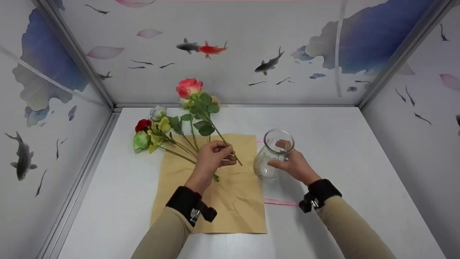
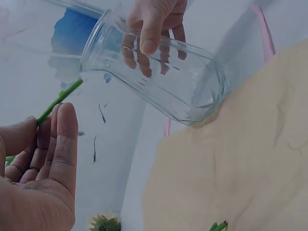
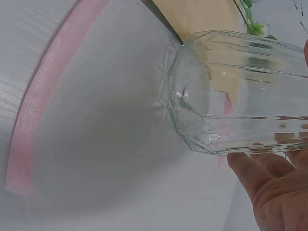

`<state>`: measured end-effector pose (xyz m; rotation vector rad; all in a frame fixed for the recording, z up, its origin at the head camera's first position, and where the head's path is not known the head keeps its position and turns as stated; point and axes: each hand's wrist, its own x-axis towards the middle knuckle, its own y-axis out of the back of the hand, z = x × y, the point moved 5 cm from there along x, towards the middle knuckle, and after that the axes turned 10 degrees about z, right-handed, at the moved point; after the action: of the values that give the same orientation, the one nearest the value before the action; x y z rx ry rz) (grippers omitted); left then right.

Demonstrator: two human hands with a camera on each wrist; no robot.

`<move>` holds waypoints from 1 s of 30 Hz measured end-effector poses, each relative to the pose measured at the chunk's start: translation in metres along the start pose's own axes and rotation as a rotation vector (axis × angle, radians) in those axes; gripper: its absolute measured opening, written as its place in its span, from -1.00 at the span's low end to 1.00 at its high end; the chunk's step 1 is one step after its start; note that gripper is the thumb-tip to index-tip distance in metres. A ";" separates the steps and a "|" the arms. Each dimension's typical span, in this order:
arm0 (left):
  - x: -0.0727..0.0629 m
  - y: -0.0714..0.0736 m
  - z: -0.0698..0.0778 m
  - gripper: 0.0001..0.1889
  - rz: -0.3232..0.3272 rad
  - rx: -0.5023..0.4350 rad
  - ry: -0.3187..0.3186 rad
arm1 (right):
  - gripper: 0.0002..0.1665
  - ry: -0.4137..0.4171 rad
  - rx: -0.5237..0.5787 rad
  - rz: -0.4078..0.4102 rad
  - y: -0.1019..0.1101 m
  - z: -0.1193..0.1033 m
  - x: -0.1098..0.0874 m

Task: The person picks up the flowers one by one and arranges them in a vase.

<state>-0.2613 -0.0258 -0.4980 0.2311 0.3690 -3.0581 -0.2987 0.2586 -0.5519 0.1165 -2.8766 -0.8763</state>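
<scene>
My left hand [image 1: 210, 162] pinches the green stem [image 1: 219, 135] of a pink rose [image 1: 189, 88] between thumb and fingers. The stem's cut end points toward the vase in the left wrist view. My right hand [image 1: 296, 166] grips a clear glass vase [image 1: 264, 163], thumb on the near side and fingers behind. Its faceted base sits by the right edge of the brown paper [image 1: 237, 201]. Left of the rose, other flowers lie with stems across the paper: a red one [image 1: 143, 125], a green one [image 1: 141, 141], a yellow one [image 1: 163, 125] and a pale one [image 1: 158, 112].
A pink ribbon [image 1: 282, 202] runs out from beneath the paper to the right, passing near my right wrist. White panels [image 1: 233, 90] printed with fish and lotus leaves enclose the white table [image 1: 337, 144] at the back and both sides.
</scene>
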 end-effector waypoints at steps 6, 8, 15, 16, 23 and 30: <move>-0.002 -0.015 0.008 -0.80 -0.028 0.004 -0.047 | 0.05 0.002 -0.013 0.002 0.000 0.001 0.001; -0.002 -0.020 0.011 -0.81 -0.034 0.001 -0.056 | 0.06 -0.002 -0.017 0.001 0.000 0.001 0.001; 0.003 -0.036 0.025 -0.86 -0.039 0.025 -0.091 | 0.06 -0.018 -0.009 0.002 -0.001 0.001 0.002; 0.003 -0.039 0.026 -0.86 -0.042 0.031 -0.098 | 0.05 -0.020 -0.008 0.002 -0.001 0.001 0.002; 0.006 -0.056 0.034 -0.88 -0.052 0.069 -0.141 | 0.07 -0.024 -0.001 0.000 -0.001 0.000 0.001; 0.010 -0.071 0.038 -0.90 -0.034 0.102 -0.195 | 0.05 -0.023 -0.002 -0.001 -0.001 0.000 0.002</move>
<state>-0.2815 0.0336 -0.4463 -0.0711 0.2081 -3.0995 -0.3008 0.2573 -0.5526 0.1080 -2.8971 -0.8867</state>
